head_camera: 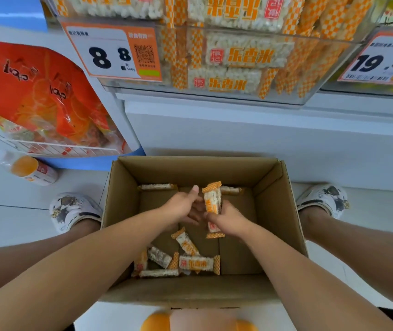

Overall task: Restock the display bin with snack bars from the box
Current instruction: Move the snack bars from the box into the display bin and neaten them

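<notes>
I am looking down into the open brown cardboard box (198,170) on the pale floor. Working left to right: at the box's 7 o'clock corner a loose heap of orange-and-white wrapped puffed-rice snack bars (178,261) is lying on the bottom; two more bars are lying against the far wall at 12 o'clock.

My left hand (183,206) is reaching in near the box centre, thumb raised, fingers loosely curled under; I cannot tell whether it is holding anything.

Just to its right, at roughly 1 o'clock from centre, my right hand (226,222) is gripping an upright bundle of the same bars (212,201), fingers wrapped round the middle, both crimped ends sticking out.

Handling judgement: the bars are looking very light, the film wrapper slick and crinkly, the puffed rice inside brittle. I am favouring a broad hold across the middle, gentle squeeze, several at once.

The clear plastic display bin (238,96), at 12 o'clock above the box, is already holding many bars.
</notes>
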